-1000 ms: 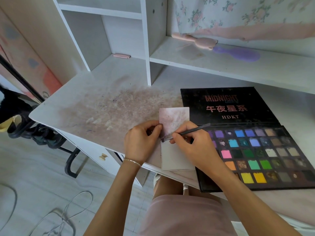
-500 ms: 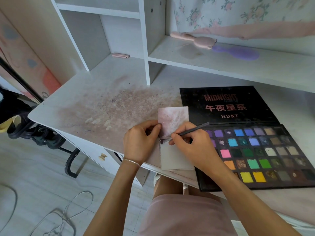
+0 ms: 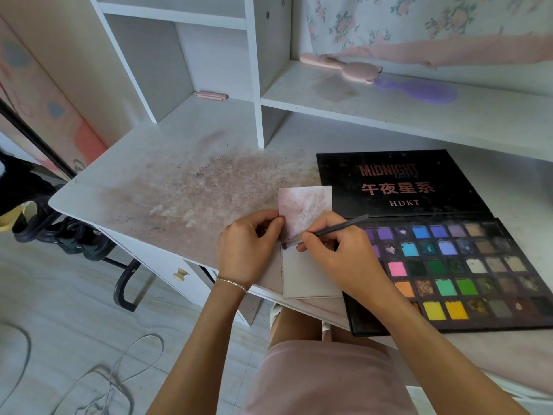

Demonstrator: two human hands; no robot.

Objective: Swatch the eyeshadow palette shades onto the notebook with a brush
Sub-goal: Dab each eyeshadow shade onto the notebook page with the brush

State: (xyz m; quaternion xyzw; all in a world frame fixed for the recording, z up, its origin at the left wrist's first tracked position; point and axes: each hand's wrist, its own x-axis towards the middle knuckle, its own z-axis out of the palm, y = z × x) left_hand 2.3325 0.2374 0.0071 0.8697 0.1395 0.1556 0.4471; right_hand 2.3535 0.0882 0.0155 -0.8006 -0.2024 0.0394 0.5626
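A small open notebook (image 3: pixel 308 275) lies at the desk's front edge, its upper page (image 3: pixel 305 206) stained pink. My left hand (image 3: pixel 247 250) pinches the notebook's left edge near the fold. My right hand (image 3: pixel 335 253) grips a thin dark brush (image 3: pixel 338 227), whose tip touches the top left corner of the pale lower page. The open black eyeshadow palette (image 3: pixel 449 265) lies just right of the notebook, with several coloured pans and a lid marked MIDNIGHT.
The white desk (image 3: pixel 179 187) is smeared with pink powder left of the notebook. A pink fan (image 3: pixel 344 67) and a purple hairbrush (image 3: pixel 419 89) lie on the shelf behind. A pink clip (image 3: pixel 211 95) sits in the left cubby. Cables lie on the floor.
The brush tip has slid slightly left along the top of the lower page. My left hand stays on the notebook's edge.
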